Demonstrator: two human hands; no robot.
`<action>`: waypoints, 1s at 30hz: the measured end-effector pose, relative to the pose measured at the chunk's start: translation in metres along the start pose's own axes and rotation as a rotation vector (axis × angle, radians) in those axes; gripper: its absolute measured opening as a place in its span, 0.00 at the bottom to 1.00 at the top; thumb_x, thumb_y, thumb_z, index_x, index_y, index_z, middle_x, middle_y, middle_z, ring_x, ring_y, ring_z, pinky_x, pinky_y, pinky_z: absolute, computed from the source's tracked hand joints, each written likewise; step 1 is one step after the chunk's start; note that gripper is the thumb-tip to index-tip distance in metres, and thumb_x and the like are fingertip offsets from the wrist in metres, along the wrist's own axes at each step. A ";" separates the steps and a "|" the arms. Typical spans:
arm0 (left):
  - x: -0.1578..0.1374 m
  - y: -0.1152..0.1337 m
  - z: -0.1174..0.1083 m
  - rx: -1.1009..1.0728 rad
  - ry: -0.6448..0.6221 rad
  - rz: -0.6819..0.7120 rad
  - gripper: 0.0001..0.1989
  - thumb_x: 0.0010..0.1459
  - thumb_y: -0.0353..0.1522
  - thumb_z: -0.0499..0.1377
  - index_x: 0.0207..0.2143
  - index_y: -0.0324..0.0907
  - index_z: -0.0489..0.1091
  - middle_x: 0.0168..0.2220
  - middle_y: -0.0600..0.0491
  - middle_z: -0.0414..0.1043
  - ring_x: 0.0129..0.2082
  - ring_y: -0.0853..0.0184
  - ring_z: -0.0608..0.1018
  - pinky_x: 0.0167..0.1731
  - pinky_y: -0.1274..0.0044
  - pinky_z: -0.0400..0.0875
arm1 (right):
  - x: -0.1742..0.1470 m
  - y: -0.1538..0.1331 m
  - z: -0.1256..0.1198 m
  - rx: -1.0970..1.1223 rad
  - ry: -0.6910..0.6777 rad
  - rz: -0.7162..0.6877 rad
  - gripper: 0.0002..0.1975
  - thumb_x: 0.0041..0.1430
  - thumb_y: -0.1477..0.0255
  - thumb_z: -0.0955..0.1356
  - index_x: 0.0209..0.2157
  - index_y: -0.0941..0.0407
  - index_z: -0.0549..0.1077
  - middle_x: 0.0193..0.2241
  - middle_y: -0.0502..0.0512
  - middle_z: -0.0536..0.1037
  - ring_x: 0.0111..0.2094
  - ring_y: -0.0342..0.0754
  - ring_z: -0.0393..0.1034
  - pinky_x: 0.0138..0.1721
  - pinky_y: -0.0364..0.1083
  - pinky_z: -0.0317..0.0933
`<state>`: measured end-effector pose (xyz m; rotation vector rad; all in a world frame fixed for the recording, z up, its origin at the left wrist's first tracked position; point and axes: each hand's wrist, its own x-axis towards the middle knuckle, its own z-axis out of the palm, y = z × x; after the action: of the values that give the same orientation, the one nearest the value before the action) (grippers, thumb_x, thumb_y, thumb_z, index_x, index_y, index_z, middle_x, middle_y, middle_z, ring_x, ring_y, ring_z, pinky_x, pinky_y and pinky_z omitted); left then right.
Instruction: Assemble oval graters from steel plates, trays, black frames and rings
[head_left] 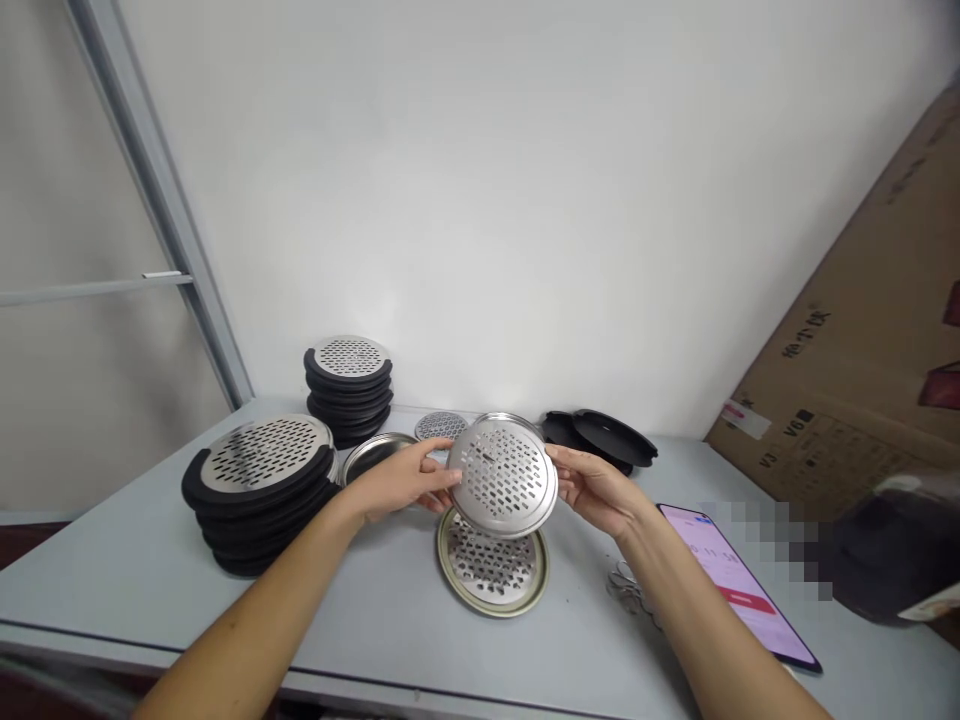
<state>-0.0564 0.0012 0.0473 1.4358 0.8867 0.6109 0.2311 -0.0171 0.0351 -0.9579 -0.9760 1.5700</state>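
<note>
A round perforated metal plate (501,478) is held up over the table, tilted toward me. My left hand (416,478) grips its left edge, thumb on the face. On the opposite edge my right hand (596,490) has closed, its thumb at the rim. Another metal rim shows behind the plate's top; whether it is a separate piece I cannot tell. Below, a round tray with a golden rim (448,580) lies on the table, carrying a second perforated plate (491,575) partly hidden by the held one. Behind my left hand sits a shiny round metal dish (367,450).
Two stacks of black round trays topped with perforated plates stand left, one near (262,480) and one farther back (349,390). A perforated disc (441,426) and black trays (611,437) lie behind. Metal rings (628,588), a phone (739,580) and a cardboard box (847,330) are right.
</note>
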 end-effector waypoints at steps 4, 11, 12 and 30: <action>-0.003 -0.002 -0.004 0.017 -0.068 -0.029 0.44 0.47 0.33 0.69 0.63 0.44 0.52 0.31 0.54 0.73 0.29 0.69 0.77 0.33 0.74 0.72 | 0.000 0.006 -0.002 -0.131 0.042 0.052 0.15 0.47 0.69 0.75 0.38 0.60 0.76 0.21 0.48 0.70 0.18 0.38 0.56 0.19 0.39 0.54; 0.001 -0.014 -0.005 0.212 -0.195 -0.133 0.52 0.41 0.33 0.72 0.65 0.41 0.49 0.28 0.55 0.73 0.26 0.66 0.77 0.29 0.74 0.73 | -0.003 0.022 -0.002 -0.747 0.095 0.005 0.17 0.53 0.62 0.70 0.39 0.60 0.77 0.14 0.45 0.68 0.15 0.40 0.59 0.17 0.40 0.51; 0.001 -0.015 -0.005 0.243 -0.195 -0.147 0.52 0.41 0.34 0.72 0.65 0.41 0.49 0.28 0.55 0.72 0.25 0.67 0.77 0.27 0.74 0.73 | -0.003 0.024 0.000 -0.845 0.095 -0.029 0.16 0.55 0.61 0.69 0.38 0.59 0.77 0.13 0.45 0.68 0.15 0.41 0.59 0.18 0.40 0.53; 0.000 -0.012 0.008 0.612 -0.234 -0.232 0.39 0.50 0.42 0.64 0.62 0.45 0.53 0.29 0.55 0.72 0.20 0.66 0.77 0.18 0.78 0.70 | -0.014 0.031 0.016 -1.446 0.007 -0.175 0.20 0.60 0.55 0.63 0.37 0.55 0.79 0.30 0.59 0.81 0.31 0.52 0.73 0.29 0.44 0.59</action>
<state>-0.0519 -0.0046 0.0346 1.8637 1.0826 -0.0206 0.2079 -0.0374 0.0139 -1.7061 -2.1675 0.5028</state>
